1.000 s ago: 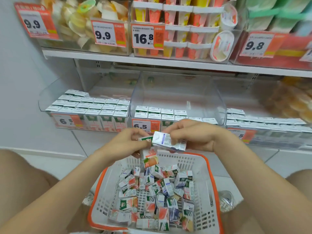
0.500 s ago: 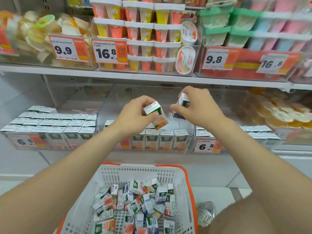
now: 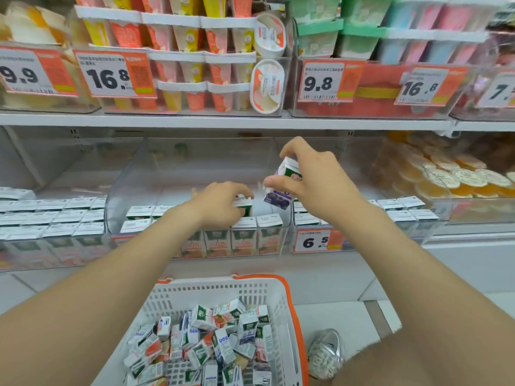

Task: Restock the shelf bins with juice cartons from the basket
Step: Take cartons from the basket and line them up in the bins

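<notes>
Right now I see my left hand [image 3: 220,203] down inside the middle clear bin [image 3: 133,174], fingers closed on an upright green-and-white juice carton [image 3: 245,205] behind the front row of cartons there. My right hand [image 3: 315,176] hovers above that bin's right end, thumb and fingers pinching a tilted purple blueberry carton [image 3: 281,188]. Below the bin, the white basket with the orange rim [image 3: 291,302] holds a loose heap of cartons [image 3: 211,341].
</notes>
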Tool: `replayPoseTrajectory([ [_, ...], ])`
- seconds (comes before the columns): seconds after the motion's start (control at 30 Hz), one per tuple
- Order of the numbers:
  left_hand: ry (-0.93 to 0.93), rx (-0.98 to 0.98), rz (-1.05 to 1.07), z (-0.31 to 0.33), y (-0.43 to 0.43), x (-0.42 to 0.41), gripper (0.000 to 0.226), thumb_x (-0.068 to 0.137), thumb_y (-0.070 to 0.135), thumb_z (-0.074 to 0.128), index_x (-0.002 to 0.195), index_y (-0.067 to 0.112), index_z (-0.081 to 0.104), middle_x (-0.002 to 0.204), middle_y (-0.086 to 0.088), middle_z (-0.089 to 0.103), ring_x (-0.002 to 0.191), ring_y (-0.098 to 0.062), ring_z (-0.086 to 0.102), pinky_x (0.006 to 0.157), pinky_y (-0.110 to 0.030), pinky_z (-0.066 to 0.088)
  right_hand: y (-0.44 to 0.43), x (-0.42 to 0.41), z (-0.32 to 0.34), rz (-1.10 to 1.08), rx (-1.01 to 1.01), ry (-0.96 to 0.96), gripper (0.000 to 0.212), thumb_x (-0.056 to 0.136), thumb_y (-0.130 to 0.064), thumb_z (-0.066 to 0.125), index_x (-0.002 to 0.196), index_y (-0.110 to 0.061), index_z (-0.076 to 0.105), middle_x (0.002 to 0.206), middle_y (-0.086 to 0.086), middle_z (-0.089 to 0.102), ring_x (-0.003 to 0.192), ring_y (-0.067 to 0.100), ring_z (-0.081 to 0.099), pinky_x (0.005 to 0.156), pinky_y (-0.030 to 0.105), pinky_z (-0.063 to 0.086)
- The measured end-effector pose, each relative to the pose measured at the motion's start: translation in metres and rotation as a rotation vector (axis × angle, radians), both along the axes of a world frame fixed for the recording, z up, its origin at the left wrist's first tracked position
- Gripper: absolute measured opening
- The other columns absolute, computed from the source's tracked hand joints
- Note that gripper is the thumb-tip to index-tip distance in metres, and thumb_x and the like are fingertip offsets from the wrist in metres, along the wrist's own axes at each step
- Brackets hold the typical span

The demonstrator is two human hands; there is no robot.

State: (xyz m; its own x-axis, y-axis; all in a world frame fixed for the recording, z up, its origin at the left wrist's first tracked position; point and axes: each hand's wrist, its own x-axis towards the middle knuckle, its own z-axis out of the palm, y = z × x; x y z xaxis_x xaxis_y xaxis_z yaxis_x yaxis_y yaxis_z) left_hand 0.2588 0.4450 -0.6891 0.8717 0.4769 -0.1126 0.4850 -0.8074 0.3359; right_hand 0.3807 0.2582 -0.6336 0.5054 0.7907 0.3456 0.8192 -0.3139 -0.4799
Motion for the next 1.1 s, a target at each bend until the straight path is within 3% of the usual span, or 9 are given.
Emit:
replayPoseTrajectory([
  [0.1,0.094,-0.071,-0.009,0.002,0.001,0.002,0.048,0.088,0.036,0.044,0.132,0.049,0.058,0.133,0.007,0.065,0.135,-0.030,0.050,0.115,-0.071,0.028,-0.008,0.012,-0.003,-0.001,0.025,0.104,0.035,0.092,-0.053,0.074,0.111,-0.028,0.059,0.099,-0.005,0.070,0.090,0.028,0.063,0.062,0.033,0.046],
  [0.2,0.065,0.009,0.009,-0.002,-0.008,0.007,0.041,0.101,0.038,0.039,0.138,0.039,0.058,0.144,0.004,0.061,0.140,-0.032,0.047,0.117,-0.076,0.018,-0.021,0.023,0.004,-0.037,0.069,0.159,0.028,0.094,-0.049,0.072,0.116,-0.033,0.065,0.111,-0.009,0.069,0.099,0.023,0.067,0.072,0.031,0.048],
  [0.3,-0.210,0.096,-0.010,0.003,-0.030,0.018,0.035,0.103,0.036,0.043,0.133,0.030,0.061,0.135,0.001,0.064,0.131,-0.031,0.054,0.115,-0.065,0.031,-0.038,0.031,0.011,-0.144,0.175,0.129,0.025,0.094,-0.043,0.074,0.116,-0.035,0.067,0.099,-0.019,0.066,0.092,0.005,0.061,0.069,0.015,0.042],
  [0.4,-0.462,0.058,-0.079,0.009,-0.056,0.029,0.034,0.102,0.041,0.049,0.131,0.026,0.057,0.129,-0.001,0.061,0.124,-0.028,0.056,0.105,-0.049,0.045,-0.047,0.045,0.004,-0.263,0.209,-0.040,0.031,0.094,-0.040,0.075,0.121,-0.028,0.064,0.102,-0.005,0.067,0.098,0.017,0.060,0.081,0.029,0.045],
  [0.57,-0.393,0.161,-0.264,-0.005,-0.083,0.043,0.060,0.099,0.062,0.050,0.148,0.028,0.045,0.167,-0.003,0.024,0.154,-0.026,0.021,0.123,-0.053,0.022,-0.046,0.084,-0.012,-0.384,-0.058,-0.166,0.041,0.096,-0.034,0.074,0.131,-0.018,0.062,0.124,0.015,0.063,0.113,0.038,0.057,0.085,0.042,0.043],
  [0.7,-0.222,0.304,-0.300,-0.025,-0.090,0.051,0.067,0.097,0.078,0.032,0.138,0.031,0.055,0.173,0.000,0.010,0.160,-0.027,-0.011,0.124,-0.067,0.000,-0.039,0.110,-0.025,-0.370,-0.234,-0.103,0.043,0.096,-0.027,0.075,0.137,-0.018,0.061,0.131,0.018,0.056,0.110,0.042,0.059,0.088,0.044,0.047],
  [0.87,-0.228,0.403,-0.326,-0.036,-0.085,0.053,0.058,0.100,0.072,0.035,0.139,0.034,0.054,0.155,0.001,0.031,0.159,-0.033,-0.008,0.119,-0.068,0.012,-0.033,0.128,-0.043,-0.199,-0.486,0.125,0.049,0.098,-0.022,0.064,0.146,-0.016,0.058,0.151,0.010,0.055,0.138,0.031,0.052,0.112,0.043,0.045],
  [0.97,-0.255,0.339,-0.331,-0.037,-0.085,0.052,0.058,0.099,0.070,0.038,0.141,0.033,0.056,0.156,0.003,0.031,0.160,-0.029,-0.010,0.119,-0.066,0.016,-0.033,0.127,-0.043,-0.200,-0.560,0.234,0.059,0.093,-0.007,0.047,0.152,-0.013,0.052,0.156,0.010,0.050,0.145,0.029,0.045,0.118,0.040,0.039],
  [1.1,-0.412,0.154,-0.358,-0.032,-0.082,0.043,0.048,0.096,0.060,0.061,0.136,0.033,0.060,0.161,0.007,0.031,0.161,-0.020,0.001,0.120,-0.054,0.025,-0.027,0.116,-0.045,-0.223,-0.619,0.204,0.064,0.096,-0.016,0.047,0.159,-0.017,0.039,0.161,0.014,0.043,0.146,0.034,0.042,0.117,0.041,0.039],
])
